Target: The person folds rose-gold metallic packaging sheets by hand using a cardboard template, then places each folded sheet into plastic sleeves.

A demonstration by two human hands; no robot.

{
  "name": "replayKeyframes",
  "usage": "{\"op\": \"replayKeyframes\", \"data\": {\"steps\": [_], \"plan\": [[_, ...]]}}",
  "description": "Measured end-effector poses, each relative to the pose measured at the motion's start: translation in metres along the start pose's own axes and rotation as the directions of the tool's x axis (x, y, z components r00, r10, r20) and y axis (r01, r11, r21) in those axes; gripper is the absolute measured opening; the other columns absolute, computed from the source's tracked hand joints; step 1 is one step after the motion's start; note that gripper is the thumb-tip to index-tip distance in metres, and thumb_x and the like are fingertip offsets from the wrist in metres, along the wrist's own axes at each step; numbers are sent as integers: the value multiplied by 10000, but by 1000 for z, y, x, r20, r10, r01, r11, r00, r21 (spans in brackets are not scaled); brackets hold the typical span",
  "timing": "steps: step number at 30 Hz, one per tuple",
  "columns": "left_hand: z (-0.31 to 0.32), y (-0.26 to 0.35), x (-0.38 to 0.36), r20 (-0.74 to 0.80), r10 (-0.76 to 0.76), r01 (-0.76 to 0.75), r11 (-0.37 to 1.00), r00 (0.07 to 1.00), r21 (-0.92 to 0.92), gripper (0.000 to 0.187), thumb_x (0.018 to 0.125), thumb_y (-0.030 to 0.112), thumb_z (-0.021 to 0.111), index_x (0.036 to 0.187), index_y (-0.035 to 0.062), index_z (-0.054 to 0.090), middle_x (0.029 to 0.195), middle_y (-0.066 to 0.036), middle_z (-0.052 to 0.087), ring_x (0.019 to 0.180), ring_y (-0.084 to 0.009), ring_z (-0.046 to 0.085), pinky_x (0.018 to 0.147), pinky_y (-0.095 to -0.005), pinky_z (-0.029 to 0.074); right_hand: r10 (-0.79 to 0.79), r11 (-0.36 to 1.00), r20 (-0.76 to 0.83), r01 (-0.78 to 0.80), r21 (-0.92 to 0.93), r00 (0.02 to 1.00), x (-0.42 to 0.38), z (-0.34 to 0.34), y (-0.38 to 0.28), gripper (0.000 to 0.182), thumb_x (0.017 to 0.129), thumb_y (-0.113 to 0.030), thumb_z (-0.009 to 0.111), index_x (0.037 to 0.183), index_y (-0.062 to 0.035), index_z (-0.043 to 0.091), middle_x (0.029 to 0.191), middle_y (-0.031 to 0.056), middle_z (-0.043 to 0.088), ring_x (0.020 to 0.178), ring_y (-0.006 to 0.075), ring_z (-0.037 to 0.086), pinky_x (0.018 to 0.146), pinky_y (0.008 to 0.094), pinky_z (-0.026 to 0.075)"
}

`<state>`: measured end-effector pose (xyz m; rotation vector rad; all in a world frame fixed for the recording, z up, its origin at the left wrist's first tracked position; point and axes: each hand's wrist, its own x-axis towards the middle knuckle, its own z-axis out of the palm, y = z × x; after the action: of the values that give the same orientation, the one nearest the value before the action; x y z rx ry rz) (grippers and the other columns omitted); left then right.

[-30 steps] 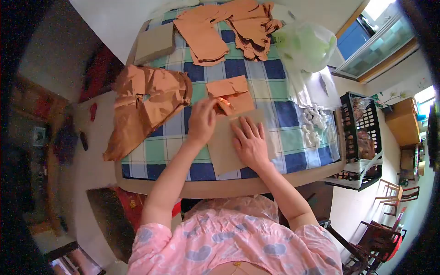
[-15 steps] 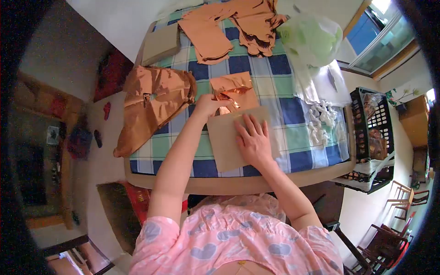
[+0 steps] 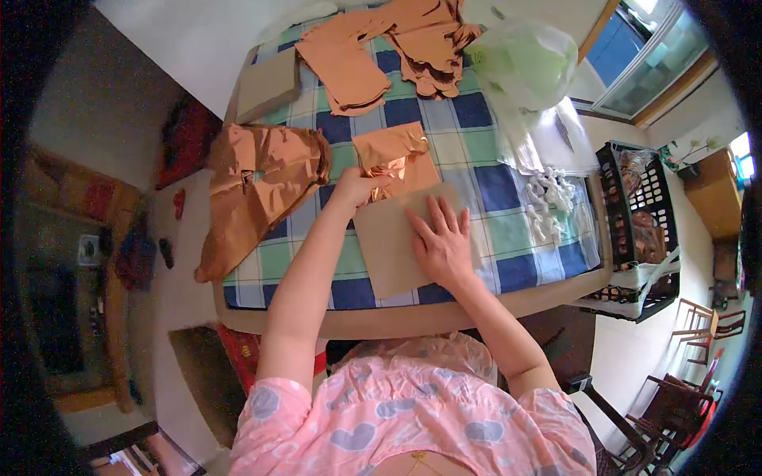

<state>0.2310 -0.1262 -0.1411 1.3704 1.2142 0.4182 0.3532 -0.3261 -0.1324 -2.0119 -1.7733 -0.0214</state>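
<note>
A beige card (image 3: 389, 258) lies flat near the front edge of the checked table. My right hand (image 3: 443, 242) rests on it with fingers spread. Just beyond the card, a copper-coloured foil sheet (image 3: 413, 168) pokes out, its near part hidden by the card. My left hand (image 3: 361, 189) pinches the crinkled foil at its left side, close to the card's far left corner. Left of that hand is a large crumpled copper foil piece (image 3: 274, 170), hanging over the table's left edge.
Copper foil cutouts (image 3: 349, 71) lie at the back beside a stack of beige cards (image 3: 270, 86). A green-white plastic bag (image 3: 528, 63), clear sleeves (image 3: 559, 143) and white ties (image 3: 549, 198) are at the right. A black crate (image 3: 643, 206) stands beyond the table's right edge.
The view has shifted slightly. My left hand has moved slightly relative to the foil, whose raised crinkled part has changed shape. My right hand stays spread on the card.
</note>
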Motion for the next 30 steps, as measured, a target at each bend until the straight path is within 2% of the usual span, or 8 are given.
{"op": "replayKeyframes", "data": {"steps": [3,5,9,16,19,22,25,30], "plan": [[4,20,-33,23,235,-233,969,972,-79,186,756,137,766,874,7,703,603,9,594,530,-81,534,481,-254,420,-6,1000,-2,6,-10,1000,0,0,0,451,856,-241,549,1307,-244,530,1418,140,423,1333,339,364,1075,629,204],[5,9,-42,-13,410,-404,902,912,154,172,752,108,751,880,10,691,688,-15,628,626,-107,593,556,-262,465,-11,1000,2,11,-15,1000,-1,2,2,458,851,-256,546,1308,-236,529,1423,144,418,1335,340,360,1077,635,191],[10,-9,-66,52,764,-709,568,643,418,189,729,46,720,915,62,687,864,-34,643,689,-155,640,591,-268,494,-9,999,68,11,-31,998,-3,6,5,437,841,-261,555,1273,-195,553,1400,148,437,1299,348,391,1074,642,191],[18,-33,-73,122,783,-677,434,609,594,179,788,102,609,943,145,688,973,-4,611,834,-187,656,694,-315,541,-52,994,28,49,96,998,-10,14,17,436,813,-196,608,1245,-154,563,1269,145,552,1221,359,460,1104,596,176],[19,-35,-69,119,779,-680,450,616,578,190,783,95,602,949,140,684,969,-11,614,846,-195,656,692,-319,539,-89,934,61,62,351,994,-9,-29,34,387,819,-99,595,1205,-121,600,1227,137,585,1156,354,519,1076,500,310],[18,-36,-70,103,773,-655,451,626,606,215,796,103,615,983,166,699,971,-26,627,859,-202,655,728,-305,537,351,816,447,-503,285,823,5,-98,47,294,829,-64,566,1112,-79,645,1178,160,604,1061,345,579,866,395,495],[19,-33,-76,102,715,-614,509,692,603,222,806,104,620,995,181,707,994,-29,628,887,-212,648,756,-309,537,-52,977,-68,65,201,996,43,-108,29,340,817,-40,558,1152,-54,615,1177,153,602,1078,346,557,963,416,430],[15,-38,-71,88,734,-653,535,674,537,224,810,100,633,1017,170,681,1043,-54,609,948,-257,621,783,-341,522,-247,969,50,245,36,968,62,-7,7,458,867,-216,551,1304,-87,505,1392,159,446,1303,321,396,1084,514,291]]}}
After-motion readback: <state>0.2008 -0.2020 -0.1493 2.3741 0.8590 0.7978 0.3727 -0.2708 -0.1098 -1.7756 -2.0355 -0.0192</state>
